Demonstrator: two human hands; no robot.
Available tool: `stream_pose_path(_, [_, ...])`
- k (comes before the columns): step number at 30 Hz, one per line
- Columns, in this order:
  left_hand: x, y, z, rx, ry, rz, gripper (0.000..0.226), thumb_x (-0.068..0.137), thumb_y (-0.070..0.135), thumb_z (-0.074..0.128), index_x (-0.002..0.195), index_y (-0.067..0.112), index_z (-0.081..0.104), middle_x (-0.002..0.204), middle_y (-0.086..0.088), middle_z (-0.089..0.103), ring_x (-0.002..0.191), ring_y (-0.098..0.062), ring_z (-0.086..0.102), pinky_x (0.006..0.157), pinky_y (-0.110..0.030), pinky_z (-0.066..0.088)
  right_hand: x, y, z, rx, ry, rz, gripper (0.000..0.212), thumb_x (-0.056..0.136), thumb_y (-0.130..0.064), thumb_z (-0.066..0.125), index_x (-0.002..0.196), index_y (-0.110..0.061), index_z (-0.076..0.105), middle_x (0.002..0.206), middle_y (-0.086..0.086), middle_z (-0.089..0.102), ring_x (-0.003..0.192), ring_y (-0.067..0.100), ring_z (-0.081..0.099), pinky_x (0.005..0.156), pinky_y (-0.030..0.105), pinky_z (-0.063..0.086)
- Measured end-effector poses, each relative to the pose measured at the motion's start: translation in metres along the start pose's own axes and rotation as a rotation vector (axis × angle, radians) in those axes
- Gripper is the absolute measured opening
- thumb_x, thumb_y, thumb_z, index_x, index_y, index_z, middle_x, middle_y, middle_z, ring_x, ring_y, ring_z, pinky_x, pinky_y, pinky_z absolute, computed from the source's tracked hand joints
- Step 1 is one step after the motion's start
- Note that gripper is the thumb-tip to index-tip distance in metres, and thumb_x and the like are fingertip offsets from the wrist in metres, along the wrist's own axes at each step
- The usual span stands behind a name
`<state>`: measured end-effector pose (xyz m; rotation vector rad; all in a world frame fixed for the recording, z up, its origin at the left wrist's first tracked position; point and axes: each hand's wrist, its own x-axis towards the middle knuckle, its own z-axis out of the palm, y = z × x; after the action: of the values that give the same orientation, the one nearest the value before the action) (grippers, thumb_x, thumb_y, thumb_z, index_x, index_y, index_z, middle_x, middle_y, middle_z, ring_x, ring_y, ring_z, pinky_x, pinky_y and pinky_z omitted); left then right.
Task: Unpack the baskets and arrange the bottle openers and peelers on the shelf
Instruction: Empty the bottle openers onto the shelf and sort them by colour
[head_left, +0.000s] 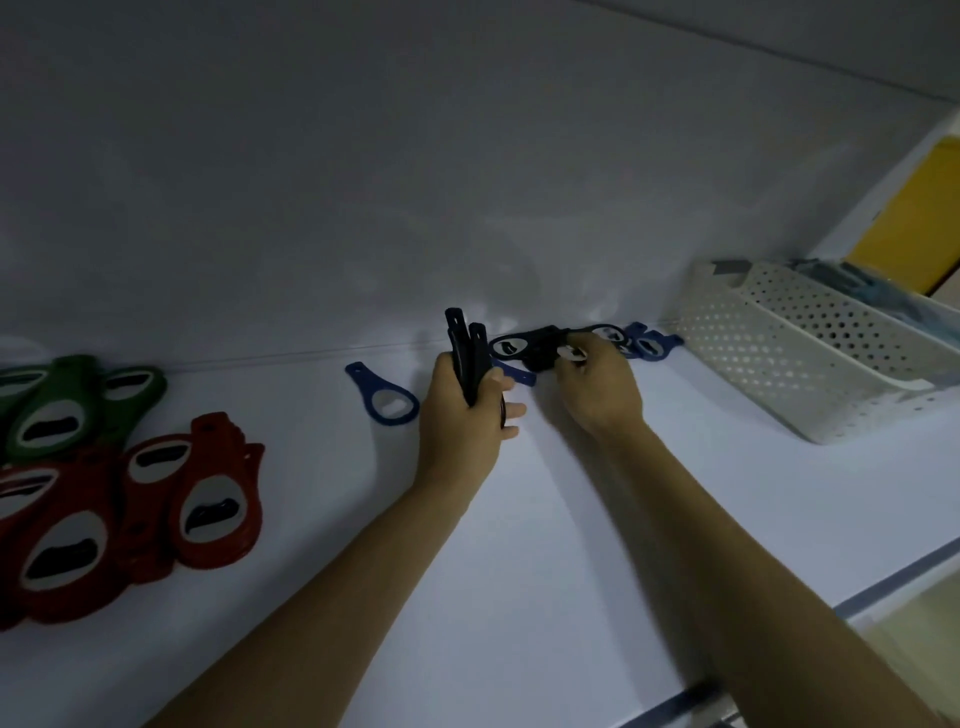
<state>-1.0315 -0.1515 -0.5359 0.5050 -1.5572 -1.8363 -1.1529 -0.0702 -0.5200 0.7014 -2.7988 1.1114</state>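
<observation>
My left hand (465, 415) grips an upright stack of black bottle openers (467, 353) above the white shelf (519, 519). My right hand (597, 384) pinches a black bottle opener (540, 345) lying near the back wall, beside other black openers (605, 332). A single blue opener (384, 395) lies flat to the left of my left hand. More blue openers (649, 343) sit by the back wall, next to a white perforated basket (810, 358).
Red openers (156, 514) and green openers (67, 405) lie in groups at the shelf's left end. A second basket with bluish items (862, 291) stands behind the white one. A yellow panel (914, 218) shows at far right. The shelf's front edge (883, 577) runs at lower right.
</observation>
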Motion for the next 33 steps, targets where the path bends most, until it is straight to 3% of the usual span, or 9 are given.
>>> stream_pose_path(2, [0.000, 0.000, 0.001, 0.035, 0.001, 0.016, 0.012, 0.096, 0.015, 0.050, 0.090, 0.025, 0.049, 0.085, 0.003, 0.066, 0.060, -0.009, 0.066, 0.052, -0.022, 0.053, 0.005, 0.006, 0.006, -0.255, -0.112, -0.021, 0.038, 0.092, -0.025, 0.047, 0.127, -0.014, 0.055, 0.127, 0.010, 0.059, 0.114, 0.030, 0.054, 0.094, 0.038, 0.042])
stream_pose_path(5, [0.000, 0.000, 0.000, 0.051, 0.013, 0.024, 0.008, 0.095, 0.017, 0.052, 0.090, 0.023, 0.052, 0.081, 0.003, 0.067, 0.056, -0.010, 0.065, 0.047, -0.020, 0.048, -0.006, 0.013, 0.014, -0.507, 0.125, -0.078, 0.034, 0.091, -0.037, 0.048, 0.113, -0.018, 0.066, 0.112, 0.008, 0.063, 0.109, 0.029, 0.050, 0.087, 0.038, 0.037])
stream_pose_path(9, [0.001, -0.001, 0.000, 0.039, 0.008, 0.025, 0.006, 0.095, 0.018, 0.053, 0.092, 0.023, 0.053, 0.080, 0.003, 0.067, 0.055, -0.010, 0.065, 0.046, -0.020, 0.048, -0.012, 0.020, 0.008, -0.415, 0.157, -0.145, 0.031, 0.093, -0.039, 0.053, 0.112, -0.021, 0.071, 0.121, 0.010, 0.058, 0.113, 0.030, 0.048, 0.089, 0.039, 0.040])
stream_pose_path(14, [0.001, -0.004, 0.000, 0.033, 0.020, 0.035, 0.006, 0.095, 0.019, 0.053, 0.091, 0.023, 0.052, 0.080, 0.005, 0.066, 0.059, -0.009, 0.067, 0.049, -0.020, 0.049, -0.014, 0.012, 0.003, -0.520, 0.188, -0.201, 0.034, 0.098, -0.033, 0.035, 0.092, -0.014, 0.063, 0.077, 0.009, 0.063, 0.068, 0.027, 0.052, 0.059, 0.031, 0.034])
stream_pose_path(18, [0.003, -0.004, 0.002, -0.008, 0.046, 0.026, 0.009, 0.094, 0.028, 0.056, 0.093, 0.024, 0.048, 0.085, 0.005, 0.064, 0.071, -0.009, 0.069, 0.056, -0.022, 0.053, -0.027, -0.003, 0.000, 0.100, 0.362, -0.177, 0.029, 0.099, -0.026, 0.046, 0.085, -0.012, 0.067, 0.067, 0.002, 0.062, 0.065, 0.025, 0.060, 0.056, 0.031, 0.038])
stream_pose_path(22, [0.006, -0.002, 0.000, -0.016, 0.067, 0.009, 0.030, 0.089, 0.040, 0.059, 0.106, 0.020, 0.045, 0.090, 0.008, 0.066, 0.075, -0.005, 0.069, 0.061, -0.028, 0.058, -0.045, -0.033, 0.012, 0.624, -0.142, -0.245, 0.041, 0.099, -0.026, 0.045, 0.076, -0.002, 0.069, 0.074, 0.005, 0.071, 0.071, 0.023, 0.067, 0.063, 0.035, 0.055])
stream_pose_path(25, [0.008, -0.001, -0.004, -0.093, 0.064, -0.033, 0.009, 0.095, 0.023, 0.055, 0.100, 0.023, 0.047, 0.091, 0.003, 0.066, 0.063, -0.005, 0.068, 0.053, -0.022, 0.054, -0.037, -0.034, 0.013, 0.757, -0.141, -0.117, 0.036, 0.095, -0.018, 0.041, 0.087, -0.002, 0.072, 0.083, 0.006, 0.074, 0.076, 0.016, 0.070, 0.058, 0.024, 0.054])
stream_pose_path(28, [0.005, -0.002, -0.002, -0.042, 0.064, 0.010, 0.017, 0.097, 0.014, 0.049, 0.092, 0.030, 0.047, 0.090, 0.003, 0.065, 0.055, -0.008, 0.065, 0.049, -0.018, 0.050, -0.010, -0.018, 0.013, 0.217, 0.071, -0.226, 0.028, 0.092, -0.006, 0.045, 0.113, -0.010, 0.064, 0.107, 0.007, 0.069, 0.100, 0.022, 0.063, 0.082, 0.038, 0.053])
stream_pose_path(33, [0.002, 0.000, -0.002, -0.059, 0.053, 0.005, 0.017, 0.096, 0.011, 0.051, 0.095, 0.028, 0.049, 0.098, 0.001, 0.064, 0.066, -0.006, 0.069, 0.054, -0.018, 0.051, 0.014, -0.003, 0.026, -0.334, -0.084, -0.326, 0.050, 0.092, -0.009, 0.050, 0.140, -0.020, 0.046, 0.131, 0.010, 0.056, 0.120, 0.032, 0.048, 0.098, 0.041, 0.038])
